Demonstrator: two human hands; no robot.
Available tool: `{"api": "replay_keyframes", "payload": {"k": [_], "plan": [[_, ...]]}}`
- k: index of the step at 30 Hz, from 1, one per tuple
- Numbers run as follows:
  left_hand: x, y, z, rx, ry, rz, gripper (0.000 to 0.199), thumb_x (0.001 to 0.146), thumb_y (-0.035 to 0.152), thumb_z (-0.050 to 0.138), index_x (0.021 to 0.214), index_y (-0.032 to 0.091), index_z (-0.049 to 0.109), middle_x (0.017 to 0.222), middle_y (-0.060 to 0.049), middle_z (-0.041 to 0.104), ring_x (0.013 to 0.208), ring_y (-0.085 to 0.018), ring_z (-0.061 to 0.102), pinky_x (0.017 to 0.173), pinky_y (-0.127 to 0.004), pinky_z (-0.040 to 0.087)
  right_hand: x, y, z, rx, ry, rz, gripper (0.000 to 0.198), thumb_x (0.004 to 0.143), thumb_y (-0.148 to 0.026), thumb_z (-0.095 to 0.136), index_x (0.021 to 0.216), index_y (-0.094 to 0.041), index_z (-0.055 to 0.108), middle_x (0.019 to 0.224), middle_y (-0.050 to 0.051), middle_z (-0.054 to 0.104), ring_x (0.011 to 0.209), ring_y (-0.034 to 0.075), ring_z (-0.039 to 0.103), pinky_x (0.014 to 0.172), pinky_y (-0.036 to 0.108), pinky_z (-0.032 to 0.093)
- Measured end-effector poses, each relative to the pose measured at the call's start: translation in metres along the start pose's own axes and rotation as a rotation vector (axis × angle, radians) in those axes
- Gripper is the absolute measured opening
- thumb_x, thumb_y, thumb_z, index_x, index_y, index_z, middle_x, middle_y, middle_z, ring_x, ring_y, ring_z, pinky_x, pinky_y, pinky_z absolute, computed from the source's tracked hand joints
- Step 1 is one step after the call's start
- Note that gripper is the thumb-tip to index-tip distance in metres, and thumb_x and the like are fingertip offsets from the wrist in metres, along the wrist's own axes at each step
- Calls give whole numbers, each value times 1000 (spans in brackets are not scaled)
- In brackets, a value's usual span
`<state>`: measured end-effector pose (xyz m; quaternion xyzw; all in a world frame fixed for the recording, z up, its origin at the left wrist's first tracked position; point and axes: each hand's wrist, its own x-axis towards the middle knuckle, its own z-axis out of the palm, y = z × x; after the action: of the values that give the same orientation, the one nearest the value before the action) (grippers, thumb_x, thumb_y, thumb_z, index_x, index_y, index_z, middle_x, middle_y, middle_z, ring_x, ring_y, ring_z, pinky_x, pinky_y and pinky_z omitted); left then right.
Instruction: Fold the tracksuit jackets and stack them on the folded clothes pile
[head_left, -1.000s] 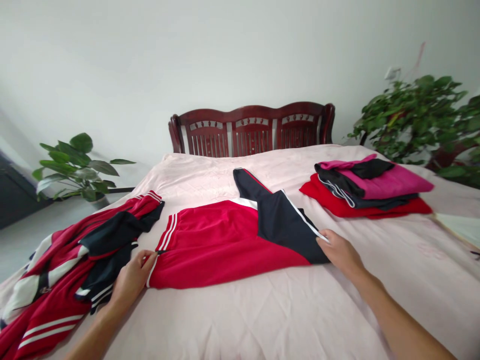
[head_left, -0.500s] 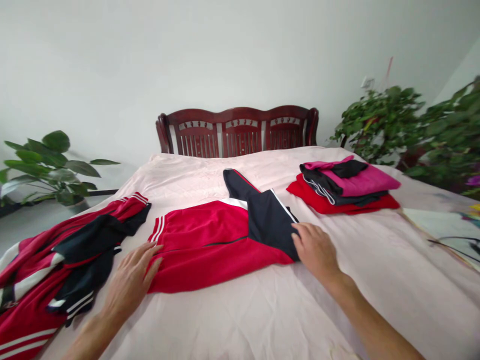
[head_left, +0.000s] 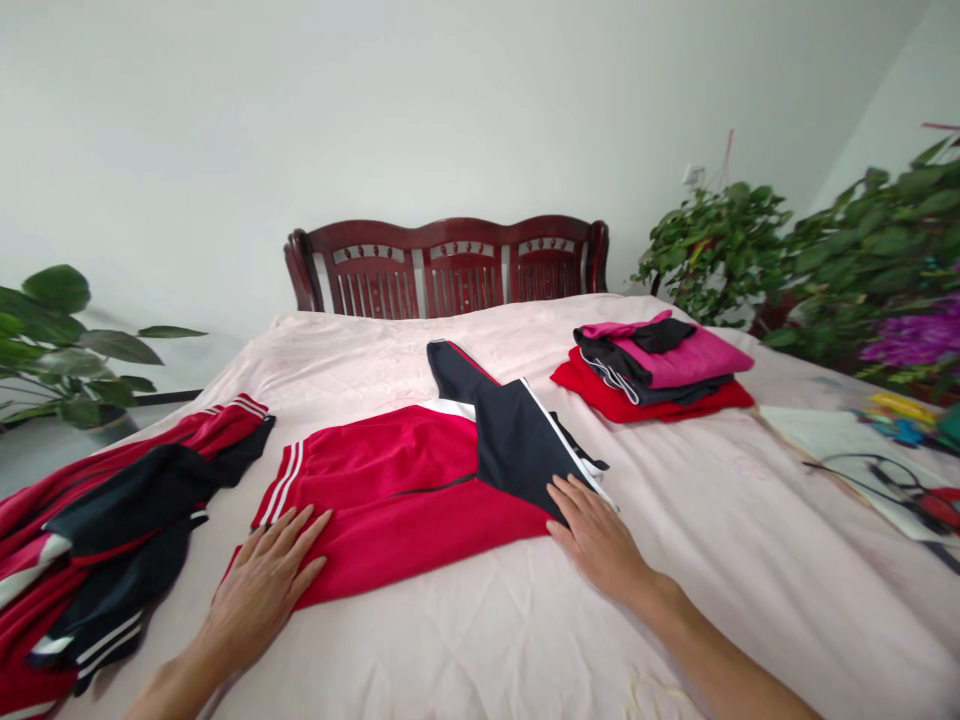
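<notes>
A red and navy track jacket [head_left: 405, 465] with white stripes lies partly folded on the bed, one navy sleeve [head_left: 459, 372] pointing toward the headboard. My left hand [head_left: 270, 575] rests on its red hem end with the fingers spread flat. On the navy shoulder end lies my right hand [head_left: 596, 530], its fingers stretched out over the cloth and the white edging. Neither hand grips the fabric. At the left, another red and navy tracksuit garment [head_left: 142, 500] lies loosely heaped.
A folded stack of clothes [head_left: 675, 372], pink on top and red below, sits at the right. Beyond it are a paper [head_left: 810, 430] and a coiled black cable [head_left: 870, 470]. The pink sheet [head_left: 450, 650] covers the bed. Behind stands a wooden headboard [head_left: 457, 265], with plants [head_left: 712, 245] on both sides.
My left hand has slid from the hem edge onto the red cloth and now lies flatter. My right hand has flattened onto the navy end. The view has turned slightly to the right.
</notes>
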<state>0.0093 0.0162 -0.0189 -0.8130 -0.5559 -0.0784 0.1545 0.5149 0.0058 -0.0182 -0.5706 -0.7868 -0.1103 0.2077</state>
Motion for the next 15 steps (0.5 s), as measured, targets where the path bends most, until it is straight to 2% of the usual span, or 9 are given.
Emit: {"api": "replay_keyframes", "payload": {"k": [3,6,8,12,15], "plan": [[2,3,1,1,18,-27,54,95,43,40,147,29,45,153,-5,46,141,-27,40,113,-46,34,1,5,-7,136,99,79,34,98,-28,40,114,-20,69,119,8,70,115,22,60,100,40,47],[2,3,3,1,32,-9,53,96,41,39,147,28,45,153,-5,45,142,-27,38,113,-46,35,2,16,-12,117,213,204,29,94,-22,45,110,-19,70,111,9,71,106,23,62,93,40,49],[1,3,4,8,40,-3,53,96,41,39,147,27,46,153,-5,46,142,-27,38,112,-46,35,1,23,-15,48,180,249,28,90,-18,50,108,-19,70,108,9,70,102,25,61,90,41,48],[0,4,6,1,70,-10,53,96,40,40,147,27,46,152,-6,47,142,-27,38,113,-46,34,3,29,-25,-16,9,316,30,81,-7,50,90,-24,74,95,5,71,90,23,61,82,35,47],[1,6,7,-12,84,-13,53,96,40,42,147,28,46,152,-6,47,142,-27,39,113,-46,35,22,31,-34,15,8,355,33,80,-7,48,93,-24,74,99,4,72,93,23,61,86,35,46]]}}
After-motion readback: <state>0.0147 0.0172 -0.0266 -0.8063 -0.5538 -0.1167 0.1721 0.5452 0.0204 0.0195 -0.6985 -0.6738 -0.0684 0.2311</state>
